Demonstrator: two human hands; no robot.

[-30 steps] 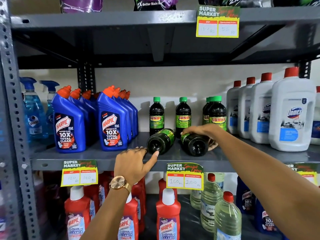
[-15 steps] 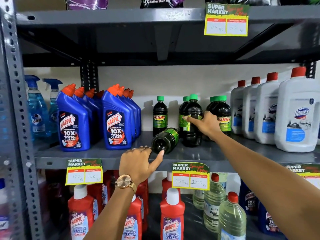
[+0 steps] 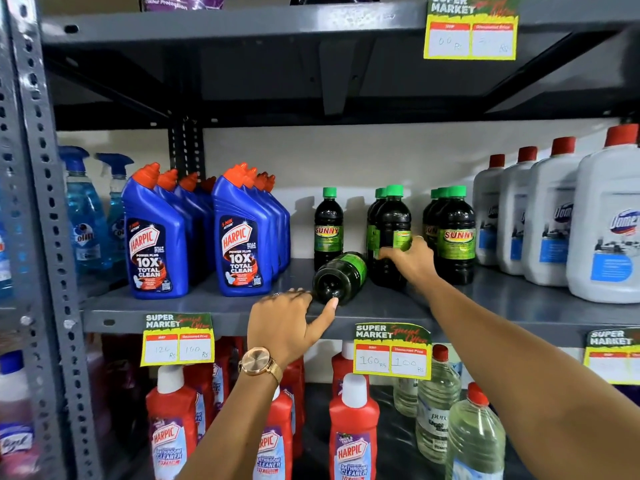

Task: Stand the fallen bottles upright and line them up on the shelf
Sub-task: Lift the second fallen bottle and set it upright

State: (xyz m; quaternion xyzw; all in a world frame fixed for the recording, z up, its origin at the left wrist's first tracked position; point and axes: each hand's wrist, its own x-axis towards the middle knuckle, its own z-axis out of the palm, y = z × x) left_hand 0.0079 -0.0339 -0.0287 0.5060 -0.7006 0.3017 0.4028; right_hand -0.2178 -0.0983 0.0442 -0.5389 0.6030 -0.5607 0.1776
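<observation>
Middle shelf (image 3: 398, 308), centre of frame: one dark bottle with green label (image 3: 341, 277) lying on its side, base toward the camera. Left hand (image 3: 287, 323), wearing a gold watch (image 3: 259, 363), rests at the shelf edge, fingers curled, thumb tip touching the fallen bottle's base; not gripping it. Right hand (image 3: 408, 259) wrapped around an upright dark bottle (image 3: 391, 233) just right of the fallen one. More upright dark bottles (image 3: 455, 237) stand behind and right. Blue cleaner bottles (image 3: 242, 237) at left; white bottles (image 3: 550, 216) at right.
</observation>
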